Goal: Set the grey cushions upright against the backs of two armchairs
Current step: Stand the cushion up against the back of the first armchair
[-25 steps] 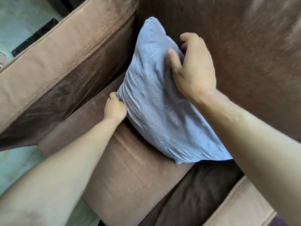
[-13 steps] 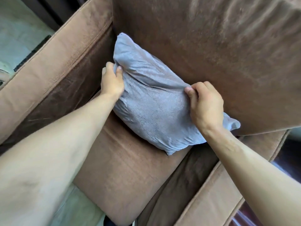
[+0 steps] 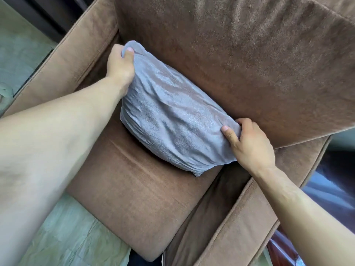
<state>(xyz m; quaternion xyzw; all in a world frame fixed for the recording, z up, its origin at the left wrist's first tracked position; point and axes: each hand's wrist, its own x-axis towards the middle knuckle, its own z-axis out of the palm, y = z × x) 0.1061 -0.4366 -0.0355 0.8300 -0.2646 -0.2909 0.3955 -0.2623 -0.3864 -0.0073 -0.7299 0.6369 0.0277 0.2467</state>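
Note:
A grey cushion (image 3: 172, 116) leans against the back of a brown armchair (image 3: 240, 54), its lower edge resting on the seat (image 3: 138, 189). My left hand (image 3: 121, 66) grips the cushion's upper left corner, thumb on the fabric. At the upper right corner, close to the chair back, my right hand (image 3: 247, 143) pinches the fabric. Only this one cushion and one armchair are in view.
The chair's left armrest (image 3: 63, 62) and right armrest (image 3: 255, 214) flank the seat. Pale green floor (image 3: 63, 237) shows in front and to the left. Something dark blue (image 3: 326, 189) lies beyond the right armrest.
Both hands shifted outward to the cushion's top corners. The cushion went from standing on a corner to lying broadside against the chair back.

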